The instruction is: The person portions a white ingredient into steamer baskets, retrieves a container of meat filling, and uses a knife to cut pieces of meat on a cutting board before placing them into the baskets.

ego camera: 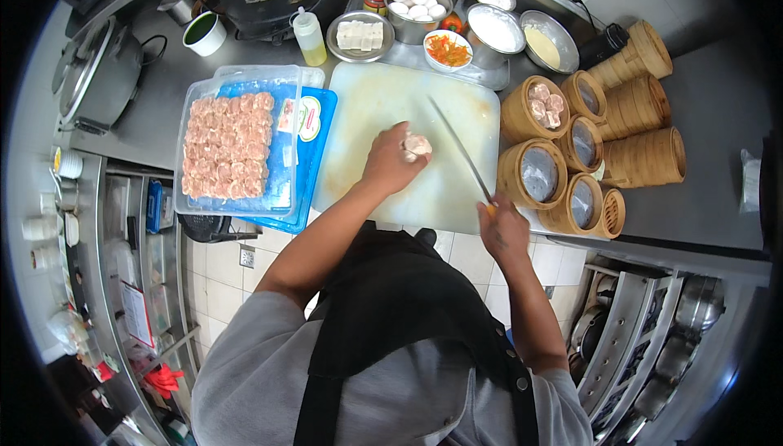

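My left hand (394, 161) has its fingers curved round pale dumplings of minced meat (417, 146) near the middle of a white cutting board (367, 94). Whether it presses on them is hard to see. My right hand (504, 229) grips the orange handle of a long knife (462, 149) at the board's right front, the blade pointing away from me over the board. To the left, a clear plastic container (281, 198) holds rows of the same dumplings and sits on a blue tray or lid (324, 122). At the right, a round bamboo steamer (511, 109) holds several dumplings.
More bamboo steamers (642, 155) stand at the right, some lined with film. Behind the board are a squeeze bottle (309, 39), a plate of white blocks (359, 36), a bowl of eggs (416, 30), a bowl of shredded vegetables (448, 50) and bowls of white powder (495, 29).
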### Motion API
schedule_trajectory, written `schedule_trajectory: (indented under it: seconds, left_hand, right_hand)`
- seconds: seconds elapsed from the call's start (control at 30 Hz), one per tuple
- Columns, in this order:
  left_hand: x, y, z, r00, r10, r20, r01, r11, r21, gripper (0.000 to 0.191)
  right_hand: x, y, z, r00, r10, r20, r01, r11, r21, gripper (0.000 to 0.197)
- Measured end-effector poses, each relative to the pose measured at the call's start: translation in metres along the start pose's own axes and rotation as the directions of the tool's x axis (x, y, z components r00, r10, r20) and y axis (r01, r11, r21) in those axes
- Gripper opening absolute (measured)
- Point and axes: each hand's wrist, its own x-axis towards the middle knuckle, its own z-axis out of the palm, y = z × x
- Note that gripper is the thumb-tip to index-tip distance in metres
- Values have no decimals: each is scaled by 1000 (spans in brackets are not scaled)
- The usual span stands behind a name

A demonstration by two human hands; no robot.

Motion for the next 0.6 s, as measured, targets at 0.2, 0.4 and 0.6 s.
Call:
schedule_trajectory:
  seconds: [0.2, 0.4, 0.6]
  left_hand:
    - [-7, -15, -62, 798, 140, 586, 562, 178, -808, 49]
    - [3, -24, -67, 751, 269, 603, 614, 51, -788, 47]
    - [19, -28, -47, 758, 197, 621, 638, -31, -769, 45]
  right_hand:
    - [62, -44, 62, 995, -63, 75, 63, 998, 4, 36]
    - [74, -82, 49, 988, -111, -106, 153, 793, 589, 46]
    - [103, -92, 75, 956, -67, 285, -193, 588, 786, 53]
